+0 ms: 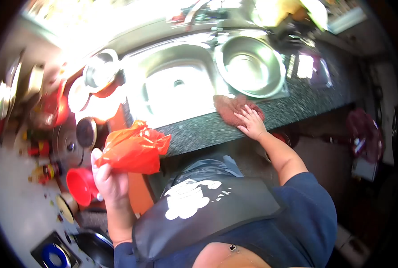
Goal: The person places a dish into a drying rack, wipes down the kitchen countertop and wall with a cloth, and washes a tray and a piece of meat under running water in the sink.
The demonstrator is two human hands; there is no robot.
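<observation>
An orange-red plastic bag (134,149) is pinched in my left hand (111,181), raised left of my apron, its loose end flaring toward the counter. What the bag contains, if anything, I cannot see. My right hand (252,124) lies on a reddish-brown cloth (230,110) at the counter's front edge, fingers spread flat over it. Just behind the cloth, a round metal basin (276,67) stands at the right side of the steel sink (147,94).
Dark green speckled countertop (194,136) borders the sink. Metal bowls (101,67) stand to the left, near a red bowl (80,187) and bottles (45,172). A black pan (96,248) and a gas stove (54,254) are at lower left. A faucet (214,33) rises behind the sink.
</observation>
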